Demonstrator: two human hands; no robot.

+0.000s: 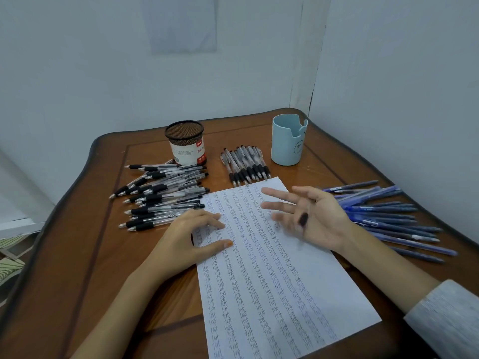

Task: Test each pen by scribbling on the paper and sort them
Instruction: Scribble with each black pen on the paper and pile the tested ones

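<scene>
A white paper (272, 281), covered in columns of scribbled test words, lies in the middle of the table. My left hand (191, 237) rests on its left edge with fingertips and thumb pressing it down. My right hand (313, 216) hovers over the paper's upper right, palm turned up and fingers spread and straight. A blurred pen with a dark grip (302, 220) lies against that palm, and no finger is plainly curled round it. Black-grip clear pens (160, 198) are piled at the left. A neat row of the same pens (246, 164) lies above the paper. Blue pens (388, 216) are heaped at the right.
A black mesh pen cup (185, 142) with a white label stands at the back left. A light blue cup (287, 139) stands at the back right. The wooden table (77, 255) sits in a corner, with walls close behind and to the right.
</scene>
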